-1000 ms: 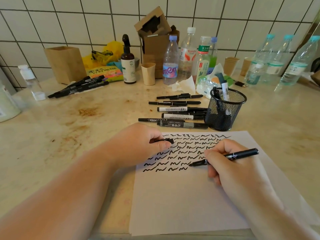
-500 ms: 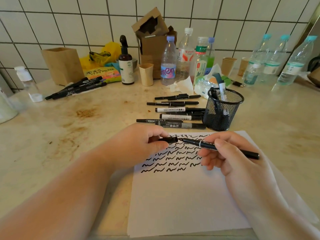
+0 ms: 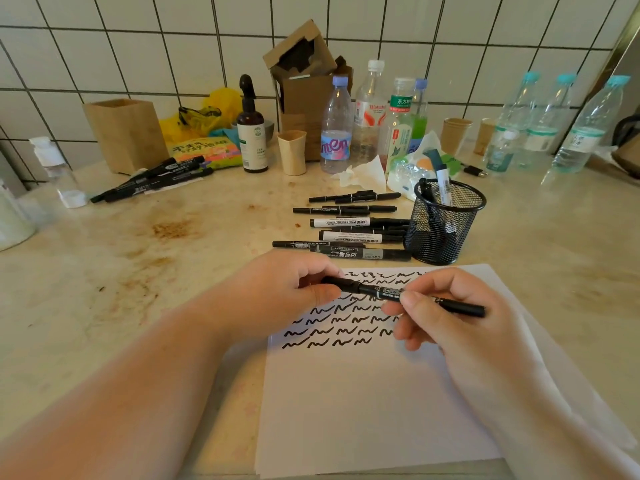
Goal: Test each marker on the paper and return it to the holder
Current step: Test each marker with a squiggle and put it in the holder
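1. Both hands are clamped on one slim black marker (image 3: 408,296) at centre frame, held nearly level above the paper (image 3: 363,403).
2. The left hand (image 3: 277,292) curls thumb and fingers round the marker's left end, where the cap sits; the right hand (image 3: 446,313) pinches the printed barrel between thumb and fingertips, the tail end sticking out toward the right.
3. The paper is a smooth white sheet lying flat in the lower centre of the frame; its upper part carries rows of short, wavy black ink squiggles (image 3: 332,327).
4. The holder (image 3: 446,223) is a round black wire-mesh cup standing just above the paper's upper right corner, with a few markers upright inside it.
5. Left of the holder, a loose row of black markers (image 3: 353,233) lies flat on the tabletop (image 3: 138,271), some with white labels.
6. The tabletop is pale, polished stone with brown rusty stains on its left half.
7. In the upper left, another bundle of black markers (image 3: 152,180) lies in front of a square wooden box (image 3: 126,135).
8. Along the white tiled wall (image 3: 450,26) stand clear plastic bottles (image 3: 336,129), a dark brown pump bottle (image 3: 252,133), paper cups and a torn cardboard box (image 3: 304,74).
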